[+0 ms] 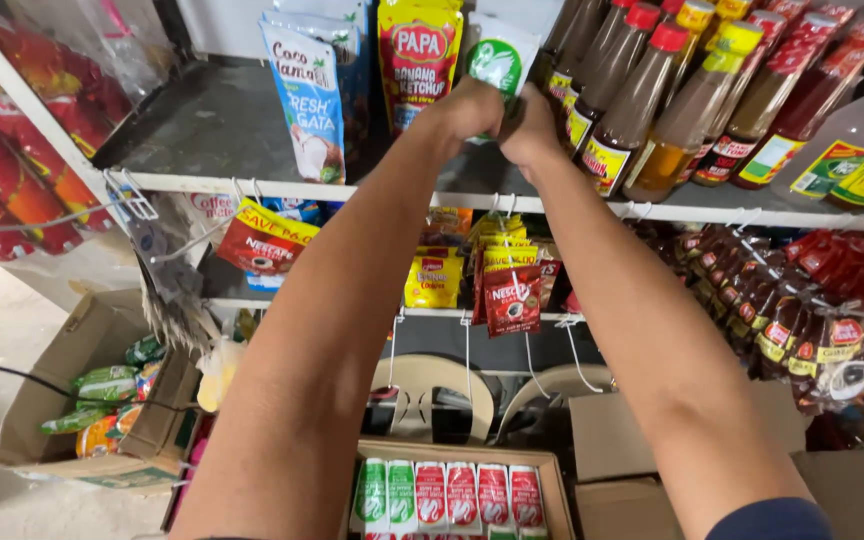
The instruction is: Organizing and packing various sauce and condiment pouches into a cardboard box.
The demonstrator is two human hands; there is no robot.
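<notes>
Reaching up to top shelf [252, 120], both arms extended side by side. Left hand [467, 108] and right hand [530, 125] touching each other, both curled closed on a white-and-green pouch [500, 58] standing upright on shelf. Fingers wrapped round lower part of pouch; fingertips hidden behind it, exact grip not visible. Pouch positioned between yellow-and-red sauce pouch [418, 55] just to its left and row of brown sauce bottles [642, 90] with red and yellow caps to its right. Blue-and-white coconut pouch [307, 95] further left, leaning slightly. Left part of shelf bare grey.

Below shelf edge: hooks holding hanging strips of small red coffee sachets [510, 295] and yellow sachets [434, 278]; dark sachets [782, 320] in rows to right. Open cardboard box [457, 492] at bottom centre, filled with upright pouches, green-and-white on left, red-and-white on right. Second cardboard box [92, 390] on floor at left, holding green packets. Two beige plastic chair backs [432, 385] behind centre box.
</notes>
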